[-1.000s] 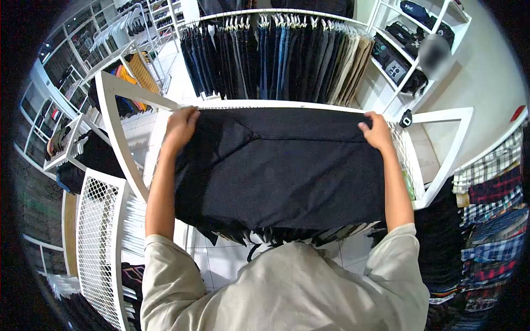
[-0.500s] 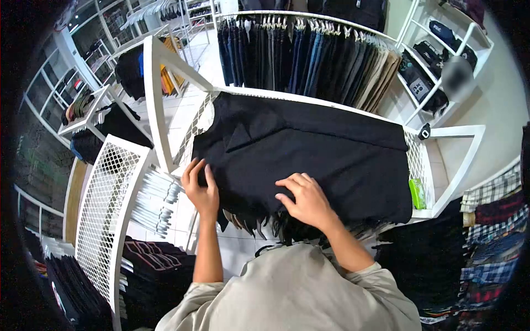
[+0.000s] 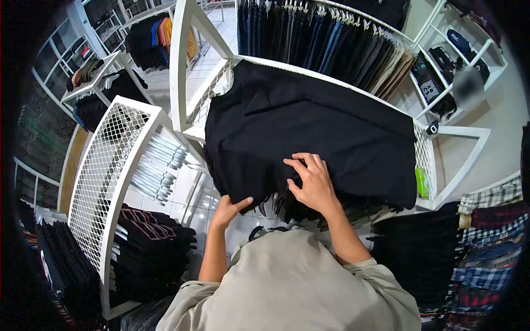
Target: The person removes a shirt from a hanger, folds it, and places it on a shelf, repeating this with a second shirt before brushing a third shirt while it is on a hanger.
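A large black garment (image 3: 331, 132) lies spread over the white mesh-topped rack (image 3: 424, 154), with a fold running along its far side. At its near left edge, my left hand (image 3: 227, 209) pinches the cloth, thumb on top and fingers hidden beneath. My right hand (image 3: 314, 185) rests over the near middle of the garment, its fingers bent and the thumb held apart. Cloth puckers between the two hands, and the near edge hangs over the rack's side.
A green packet (image 3: 422, 183) sits at the rack's right end. Hanging trousers (image 3: 314, 41) line the far side. A second white mesh rack (image 3: 110, 143) stands left, with hangers below. Folded plaid shirts (image 3: 488, 254) are at the right, bags (image 3: 441, 71) on shelves behind.
My left hand has moved toward me and taken hold of the garment's near left edge, which is pulled nearer. The right hand has shifted slightly right and up. The view has tilted down.
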`<action>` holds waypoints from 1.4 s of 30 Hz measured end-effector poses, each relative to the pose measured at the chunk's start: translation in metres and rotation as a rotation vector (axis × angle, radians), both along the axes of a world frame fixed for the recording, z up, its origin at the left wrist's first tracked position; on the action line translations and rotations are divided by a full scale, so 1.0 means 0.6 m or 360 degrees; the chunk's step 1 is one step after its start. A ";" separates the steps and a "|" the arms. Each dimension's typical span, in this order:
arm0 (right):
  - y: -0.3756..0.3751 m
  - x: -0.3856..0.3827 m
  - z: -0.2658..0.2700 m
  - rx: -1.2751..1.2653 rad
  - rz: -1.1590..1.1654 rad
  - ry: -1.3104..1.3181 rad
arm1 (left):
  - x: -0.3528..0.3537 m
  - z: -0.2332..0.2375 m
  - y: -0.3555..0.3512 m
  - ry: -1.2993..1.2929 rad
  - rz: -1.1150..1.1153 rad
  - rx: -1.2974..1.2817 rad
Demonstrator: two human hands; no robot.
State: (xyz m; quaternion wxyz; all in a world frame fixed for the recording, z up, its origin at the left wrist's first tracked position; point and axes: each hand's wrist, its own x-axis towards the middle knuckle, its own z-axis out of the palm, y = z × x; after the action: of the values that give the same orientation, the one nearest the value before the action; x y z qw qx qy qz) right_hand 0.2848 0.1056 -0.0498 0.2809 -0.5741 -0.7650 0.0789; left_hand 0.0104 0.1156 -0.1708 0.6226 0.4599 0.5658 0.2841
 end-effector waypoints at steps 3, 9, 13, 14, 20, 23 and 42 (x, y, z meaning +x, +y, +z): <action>-0.014 0.001 0.002 0.0028 0.0023 -0.0127 | -0.020 0.078 -0.043 -0.0178 0.0078 -0.0093; -0.024 0.008 -0.023 0.0266 -0.0110 -0.0184 | -0.021 0.237 -0.042 -0.0732 0.0434 0.0241; -0.042 0.052 -0.028 0.0520 -0.0431 -0.0184 | -0.012 0.278 -0.006 -0.0896 0.0391 0.0310; -0.048 0.074 -0.026 0.0551 -0.0525 -0.0188 | 0.003 0.289 0.003 -0.0950 0.0511 0.0387; -0.154 0.231 -0.027 0.0566 -0.1155 -0.0413 | 0.008 0.307 0.062 -0.1167 0.0426 0.0395; -0.209 0.316 -0.024 0.0506 -0.1331 -0.0589 | 0.007 0.315 0.102 -0.1222 0.0319 0.0547; -0.023 0.600 0.061 0.0145 -0.1268 0.0145 | 0.261 0.344 0.399 -0.0505 0.0274 0.0690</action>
State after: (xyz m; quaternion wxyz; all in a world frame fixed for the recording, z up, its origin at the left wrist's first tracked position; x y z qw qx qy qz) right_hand 0.6447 0.0917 -0.0134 0.3484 -0.8086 -0.4719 -0.0449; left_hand 0.1671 0.3552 0.0359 0.5640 0.4824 0.4243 0.5188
